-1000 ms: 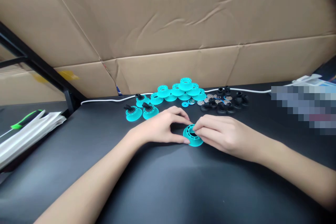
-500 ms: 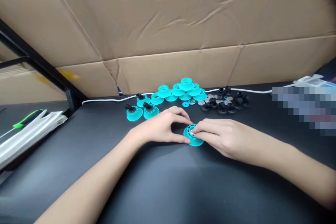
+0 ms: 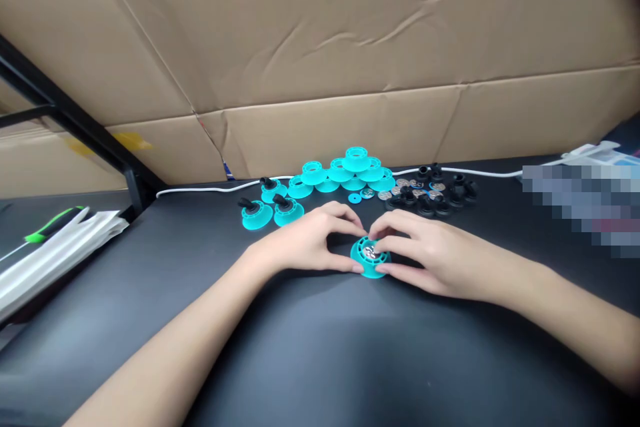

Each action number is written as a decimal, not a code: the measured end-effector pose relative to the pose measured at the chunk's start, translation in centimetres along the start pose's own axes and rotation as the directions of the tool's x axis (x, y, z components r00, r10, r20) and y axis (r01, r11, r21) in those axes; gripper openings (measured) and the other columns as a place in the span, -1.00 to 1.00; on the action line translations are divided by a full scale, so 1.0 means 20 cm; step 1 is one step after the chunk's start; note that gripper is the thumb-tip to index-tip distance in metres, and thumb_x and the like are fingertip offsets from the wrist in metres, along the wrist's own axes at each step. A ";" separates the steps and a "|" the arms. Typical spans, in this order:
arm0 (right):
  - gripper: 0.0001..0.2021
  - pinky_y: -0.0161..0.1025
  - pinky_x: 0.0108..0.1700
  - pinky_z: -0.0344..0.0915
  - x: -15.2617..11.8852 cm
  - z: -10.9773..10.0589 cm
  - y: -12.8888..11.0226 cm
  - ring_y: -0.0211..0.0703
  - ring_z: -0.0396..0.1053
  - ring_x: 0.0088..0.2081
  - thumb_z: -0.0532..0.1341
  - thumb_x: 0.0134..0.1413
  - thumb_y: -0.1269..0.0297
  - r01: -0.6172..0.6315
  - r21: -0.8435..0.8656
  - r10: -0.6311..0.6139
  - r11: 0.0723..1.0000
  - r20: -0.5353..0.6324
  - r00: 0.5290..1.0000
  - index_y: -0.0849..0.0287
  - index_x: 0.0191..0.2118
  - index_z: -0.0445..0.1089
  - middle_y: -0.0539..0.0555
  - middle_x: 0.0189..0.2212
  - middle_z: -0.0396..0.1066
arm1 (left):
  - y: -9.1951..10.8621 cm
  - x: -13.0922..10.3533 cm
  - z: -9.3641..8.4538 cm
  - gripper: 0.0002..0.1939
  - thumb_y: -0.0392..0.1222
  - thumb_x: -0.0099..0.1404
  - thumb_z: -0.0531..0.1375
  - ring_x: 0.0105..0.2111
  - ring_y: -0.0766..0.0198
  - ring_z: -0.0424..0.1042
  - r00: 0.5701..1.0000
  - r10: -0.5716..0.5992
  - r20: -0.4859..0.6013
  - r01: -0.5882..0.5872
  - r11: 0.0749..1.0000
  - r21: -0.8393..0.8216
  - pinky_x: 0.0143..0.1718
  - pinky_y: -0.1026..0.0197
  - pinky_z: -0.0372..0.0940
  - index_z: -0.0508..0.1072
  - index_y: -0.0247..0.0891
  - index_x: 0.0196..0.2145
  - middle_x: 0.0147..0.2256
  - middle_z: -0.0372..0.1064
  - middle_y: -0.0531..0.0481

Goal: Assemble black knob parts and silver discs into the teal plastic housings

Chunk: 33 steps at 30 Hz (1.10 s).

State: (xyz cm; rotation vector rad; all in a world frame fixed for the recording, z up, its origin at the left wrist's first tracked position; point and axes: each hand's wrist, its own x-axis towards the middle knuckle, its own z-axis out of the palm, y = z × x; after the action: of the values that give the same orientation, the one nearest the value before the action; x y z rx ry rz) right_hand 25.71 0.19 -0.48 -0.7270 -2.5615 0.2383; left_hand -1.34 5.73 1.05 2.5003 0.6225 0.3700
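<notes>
A turquoise ring-shaped piece [image 3: 373, 269] stands on the black table with a round silvery disc [image 3: 370, 251] in its centre. My left hand [image 3: 320, 240] grips its left side between thumb and fingers. On the other side, my right hand [image 3: 425, 250] has its thumb and a finger at the rim, and another fingertip touches the disc. Behind are stacked turquoise pieces [image 3: 354, 161], a small blue disc [image 3: 355, 199], loose silvery discs [image 3: 385, 195] and black knob-like parts [image 3: 457, 193]. Three turquoise pieces with black parts on top [image 3: 257, 215] stand at the left.
A white cable [image 3: 210, 191] runs along the foot of the cardboard wall [image 3: 325, 33]. At the left are a black metal frame [image 3: 75, 123], a green-and-black screwdriver [image 3: 55, 225] and white packets [image 3: 65, 253]. A clear plastic box [image 3: 600, 155] sits at the right.
My right hand's fingers have spread from a pinch at the centre to the rim of the turquoise piece, and the silvery disc now shows more fully. My left hand has barely moved.
</notes>
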 end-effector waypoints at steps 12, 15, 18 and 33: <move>-0.79 -0.09 0.05 0.54 0.01 0.02 0.02 -0.02 0.53 0.01 0.28 0.39 0.26 -0.041 0.172 0.047 0.984 -0.035 0.998 0.10 0.07 0.50 0.22 0.10 0.44 | -0.05 0.01 0.01 -0.64 -0.10 0.63 0.06 0.34 0.05 0.33 0.986 -0.062 -0.152 0.082 0.987 0.135 0.42 -0.07 0.24 0.54 -0.20 0.18 0.32 0.34 -0.20; -0.80 -0.10 0.06 0.54 0.02 0.03 0.01 -0.02 0.52 0.02 0.29 0.38 0.28 -0.035 0.207 0.047 0.978 -0.055 0.997 0.10 0.06 0.50 0.22 0.09 0.44 | -0.10 0.02 0.05 -0.62 -0.16 0.63 0.03 0.45 -0.04 0.19 0.983 -0.017 -0.180 0.075 0.944 0.321 0.48 -0.18 0.15 0.52 -0.26 0.22 0.44 0.18 -0.25; -0.83 -0.10 0.06 0.53 0.03 0.04 0.01 -0.03 0.51 0.02 0.28 0.40 0.28 -0.025 0.225 0.036 0.974 -0.044 0.998 0.11 0.04 0.51 0.22 0.07 0.44 | -0.14 0.04 0.08 -0.57 -0.15 0.64 0.01 0.47 -0.08 0.17 0.991 0.015 -0.136 0.043 0.909 0.416 0.47 -0.21 0.17 0.46 -0.31 0.30 0.44 0.19 -0.29; -0.84 -0.11 0.07 0.50 0.04 0.03 0.01 -0.05 0.51 -0.01 0.27 0.41 0.26 -0.053 0.244 0.077 0.968 -0.088 0.993 0.12 0.02 0.52 0.18 0.04 0.46 | -0.13 0.02 0.05 -0.68 -0.34 0.57 0.07 0.08 0.06 0.59 0.979 0.061 -0.194 0.021 0.918 0.395 0.14 0.02 0.51 0.59 -0.29 0.09 0.11 0.56 -0.21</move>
State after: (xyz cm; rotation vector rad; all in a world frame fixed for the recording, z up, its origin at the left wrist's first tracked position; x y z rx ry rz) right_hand 24.88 0.64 -0.84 -0.7120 -2.3657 0.5133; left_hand -1.47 7.44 -1.12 2.8797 0.8225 0.5611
